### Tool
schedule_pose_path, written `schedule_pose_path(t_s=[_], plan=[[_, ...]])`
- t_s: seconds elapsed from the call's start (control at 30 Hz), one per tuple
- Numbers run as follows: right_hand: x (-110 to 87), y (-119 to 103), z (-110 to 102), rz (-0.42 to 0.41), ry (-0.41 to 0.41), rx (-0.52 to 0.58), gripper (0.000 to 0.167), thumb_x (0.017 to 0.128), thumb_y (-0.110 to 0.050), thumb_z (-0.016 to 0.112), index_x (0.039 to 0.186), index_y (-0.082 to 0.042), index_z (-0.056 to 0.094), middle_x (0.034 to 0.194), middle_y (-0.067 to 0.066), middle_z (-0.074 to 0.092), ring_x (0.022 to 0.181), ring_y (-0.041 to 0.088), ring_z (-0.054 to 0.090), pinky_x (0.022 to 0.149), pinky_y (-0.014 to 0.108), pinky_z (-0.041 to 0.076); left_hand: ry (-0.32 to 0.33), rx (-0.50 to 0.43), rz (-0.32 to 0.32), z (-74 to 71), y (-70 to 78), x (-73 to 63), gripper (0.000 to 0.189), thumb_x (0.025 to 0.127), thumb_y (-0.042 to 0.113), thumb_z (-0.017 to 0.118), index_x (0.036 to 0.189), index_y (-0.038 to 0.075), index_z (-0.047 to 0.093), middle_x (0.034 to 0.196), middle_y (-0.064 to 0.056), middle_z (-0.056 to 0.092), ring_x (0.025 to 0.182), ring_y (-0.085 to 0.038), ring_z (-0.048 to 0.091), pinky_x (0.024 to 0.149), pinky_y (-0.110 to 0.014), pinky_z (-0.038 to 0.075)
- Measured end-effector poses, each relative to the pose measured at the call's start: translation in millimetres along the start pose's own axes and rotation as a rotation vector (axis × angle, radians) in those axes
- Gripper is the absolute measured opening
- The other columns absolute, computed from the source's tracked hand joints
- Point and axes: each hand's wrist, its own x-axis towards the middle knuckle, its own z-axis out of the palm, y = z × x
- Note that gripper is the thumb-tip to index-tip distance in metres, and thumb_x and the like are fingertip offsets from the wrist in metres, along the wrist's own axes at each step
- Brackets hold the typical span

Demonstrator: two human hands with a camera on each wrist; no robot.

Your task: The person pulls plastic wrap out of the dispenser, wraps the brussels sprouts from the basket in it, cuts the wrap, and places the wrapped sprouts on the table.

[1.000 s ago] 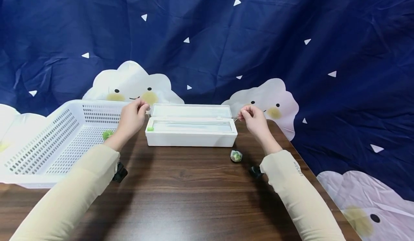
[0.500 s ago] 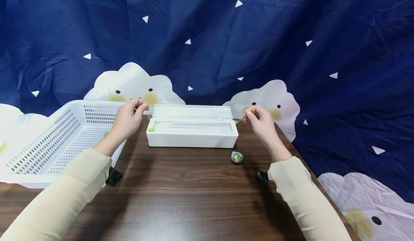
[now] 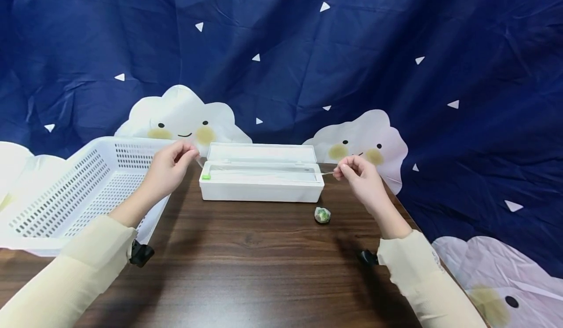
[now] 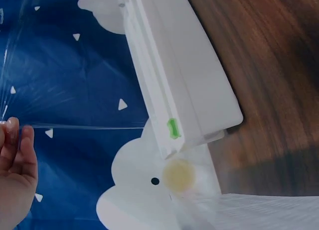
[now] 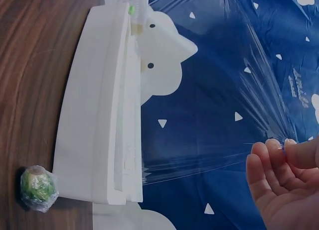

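Note:
A sheet of clear plastic wrap (image 5: pixel 261 108) stretches out of a white wrap dispenser box (image 3: pixel 261 191) whose lid (image 3: pixel 261 152) stands raised. My left hand (image 3: pixel 169 169) pinches one corner of the sheet, left of the box. The opposite corner is pinched between thumb and fingers of my right hand (image 3: pixel 361 179). Both hands hold the film above the table, apart from the box. A green slider (image 4: pixel 173 128) sits at the box's left end. Close to its right front corner lies a small green and white vegetable piece (image 5: pixel 39 188) wrapped in film.
On the left a white perforated plastic basket (image 3: pixel 35 247) stands, partly behind my left arm. Brown wood-grain table (image 3: pixel 250 269) lies under everything. A dark blue curtain (image 3: pixel 281 34) with cloud prints hangs behind it.
Both hands have come back toward me and spread farther apart, drawing the plastic wrap taut over the box. The box and the wrapped vegetable have stayed put.

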Motion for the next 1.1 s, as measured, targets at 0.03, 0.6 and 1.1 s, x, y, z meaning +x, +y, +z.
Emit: schedule_pose_path(t_s=[0.03, 0.6, 1.1], plan=[[-2.7, -1.0, -0.5, 0.004, -0.006, -0.009, 0.016, 0.095, -0.001, 0.046, 0.091, 0.014, 0.05, 0.085, 0.019, 0.057, 0.076, 0.012, 0.059, 0.074, 0.024, 0.049, -0.008, -0.01, -0.002, -1.1, 0.4, -2.0, 0.015, 0.094, 0.013, 0.054, 0.086, 0.001, 0.06, 0.077, -0.007, 0.056, 0.067, -0.016, 0.043, 0.059, -0.023, 0.034], [-45.8, 3.1, -6.5, 0.046, -0.173, -0.023, 0.015, 0.094, -0.004, 0.05, 0.09, 0.01, 0.052, 0.084, 0.018, 0.06, 0.077, 0.02, 0.061, 0.071, 0.029, 0.05, -0.17, -0.081, 0.043, -12.6, 2.5, -41.1, 0.008, 0.093, 0.007, 0.054, 0.089, 0.007, 0.062, 0.079, 0.001, 0.058, 0.067, -0.013, 0.05, 0.058, -0.02, 0.04], [-75.5, 38.1, -3.6, 0.139, -0.367, -0.022, 0.019, 0.093, -0.007, 0.053, 0.103, 0.009, 0.055, 0.084, 0.015, 0.061, 0.078, 0.021, 0.061, 0.071, 0.03, 0.051, -0.446, -0.075, 0.12, -8.6, -7.2, -78.4, 0.012, 0.091, 0.007, 0.057, 0.084, 0.018, 0.059, 0.074, 0.012, 0.053, 0.061, -0.005, 0.046, 0.055, -0.024, 0.04]])
